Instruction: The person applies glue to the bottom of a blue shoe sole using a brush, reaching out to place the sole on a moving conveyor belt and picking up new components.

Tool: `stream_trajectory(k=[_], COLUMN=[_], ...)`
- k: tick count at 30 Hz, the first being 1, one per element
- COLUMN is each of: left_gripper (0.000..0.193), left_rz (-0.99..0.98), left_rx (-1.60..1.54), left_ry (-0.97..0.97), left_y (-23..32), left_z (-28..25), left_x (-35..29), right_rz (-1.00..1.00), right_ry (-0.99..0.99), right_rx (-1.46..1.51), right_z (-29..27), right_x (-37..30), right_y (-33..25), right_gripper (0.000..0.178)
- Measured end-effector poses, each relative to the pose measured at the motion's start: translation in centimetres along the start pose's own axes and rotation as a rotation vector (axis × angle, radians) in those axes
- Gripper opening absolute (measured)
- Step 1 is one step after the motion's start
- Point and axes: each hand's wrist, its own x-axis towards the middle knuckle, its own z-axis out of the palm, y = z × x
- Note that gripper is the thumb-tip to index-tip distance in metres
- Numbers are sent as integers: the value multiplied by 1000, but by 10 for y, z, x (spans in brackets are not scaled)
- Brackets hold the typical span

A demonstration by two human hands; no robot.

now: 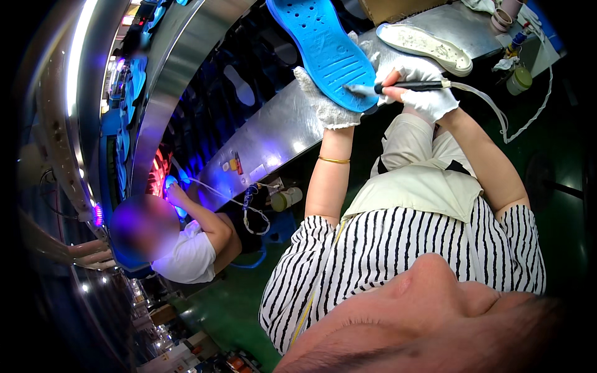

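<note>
Dark bed: is running left of the blue sole, carrying grey sole shapes, its near side bordering the tabletop; bed point (211, 118).
Tabletop (280, 133): is stretching as a narrow metal strip behind the blue sole, its near edge slanting from lower left to upper right; gleaming metal is showing left of the heel, giving that side the wider margin.
Co-worker (186, 255): is sitting well apart, lower left of the blue sole, a hand (178, 194) reaching toward the red-lit end of the bed.
Blue sole (323, 46): is serving as the landmark, tilting in the grip with its toe running past the upper border of view and its heel overhanging the near edge.
White sole (423, 46): is lying on the tabletop right of the blue sole, a gloved hand filling the gap between them.
Right hand (429, 102): is working at the blue sole's heel's right side, bare fingertips together, clamping the brush.
Left hand (333, 112): is cupping the blue sole's heel from below, gripping its left edge.
Jar (519, 81): is standing right of the blue sole, beyond the white sole.
Brush (429, 85): is pointing leftward, bristles meeting the blue sole's heel, a pale tube (491, 112) trailing rightward.
</note>
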Motion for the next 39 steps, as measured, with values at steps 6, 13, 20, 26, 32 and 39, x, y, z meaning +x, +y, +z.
stream_trajectory(k=[6,13,20,26,32,39], left_gripper=[81,85,68,55,45,45], left_rz=[-81,-126,-240,-397,-575,-740], left_rx=[76,148,114,270,446,615], left_ry=[-43,-49,43,161,197,244], left_y=[10,24,40,38,43,33], left_z=[-8,-7,-15,3,-6,3], left_x=[7,18,21,30,37,40], right_rz=[-74,85,73,-378,-71,189], right_ry=[-140,-164,-141,-181,-314,-360], right_rx=[-154,32,96,-387,-415,-351], right_z=[-4,-4,-3,-2,1,-22], right_x=[1,-2,-1,17,22,29], right_y=[-2,3,-18,-4,-13,-36], right_gripper=[8,7,13,16,12,12])
